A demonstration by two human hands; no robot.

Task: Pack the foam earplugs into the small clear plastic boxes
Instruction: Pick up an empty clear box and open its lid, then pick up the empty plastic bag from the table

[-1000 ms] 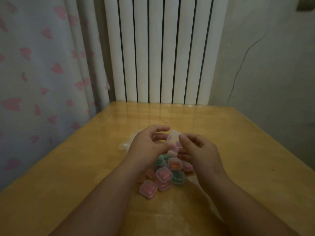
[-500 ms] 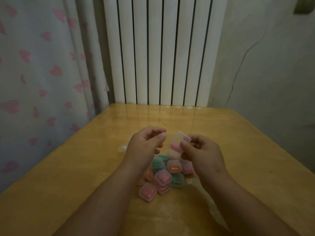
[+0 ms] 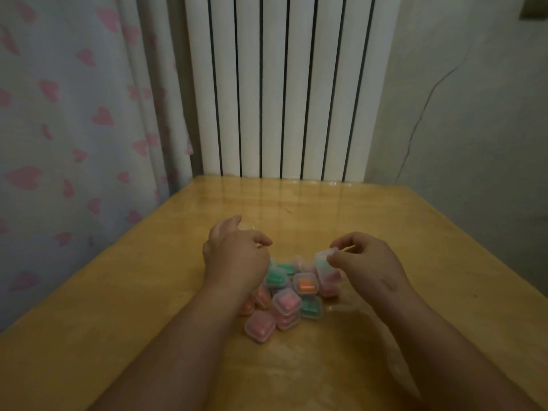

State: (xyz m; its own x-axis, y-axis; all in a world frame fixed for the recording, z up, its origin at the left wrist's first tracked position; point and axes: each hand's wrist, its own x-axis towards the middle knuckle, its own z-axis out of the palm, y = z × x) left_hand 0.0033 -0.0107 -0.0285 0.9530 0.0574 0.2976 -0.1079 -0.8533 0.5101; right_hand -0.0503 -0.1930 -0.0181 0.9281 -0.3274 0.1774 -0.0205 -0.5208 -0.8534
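A pile of small clear plastic boxes (image 3: 286,301) lies on the wooden table (image 3: 385,221), each closed over pink, orange or green foam earplugs. One pink-filled box (image 3: 260,326) sits at the front, and an orange-filled one (image 3: 307,284) lies on top. My right hand (image 3: 367,262) pinches another clear box (image 3: 323,264) with pink earplugs inside, just above the pile's right side. My left hand (image 3: 237,256) hovers over the pile's left side with its fingers loosely curled, and I see nothing in it.
A white radiator (image 3: 281,84) stands against the wall at the table's far edge. A curtain with pink hearts (image 3: 74,129) hangs to the left. Crumpled clear plastic film (image 3: 344,305) lies beside the pile under my right wrist.
My hands have parted. The left hand let go of the box and moved left. The right hand carried the box right and down toward the pile.
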